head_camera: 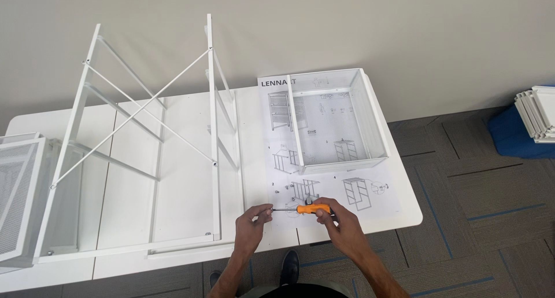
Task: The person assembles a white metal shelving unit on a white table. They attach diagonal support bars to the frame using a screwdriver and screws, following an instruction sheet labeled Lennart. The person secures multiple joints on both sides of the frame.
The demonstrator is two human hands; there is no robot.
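My right hand (341, 224) grips an orange-handled screwdriver (309, 208) held sideways, its shaft pointing left. My left hand (252, 223) pinches something small at the screwdriver's tip; I cannot make out what it is. Both hands hover over the front edge of the white table (404, 208), above a sheet of assembly instructions (329, 185). Just left of my hands stands a white metal frame (213, 130) with crossed diagonal braces.
A white mesh drawer (338, 121) rests on the far part of the instruction sheet. Another white mesh basket (17, 188) lies at the table's left end. Stacked white parts (536, 114) sit on a blue box (514, 136) on the carpet at right.
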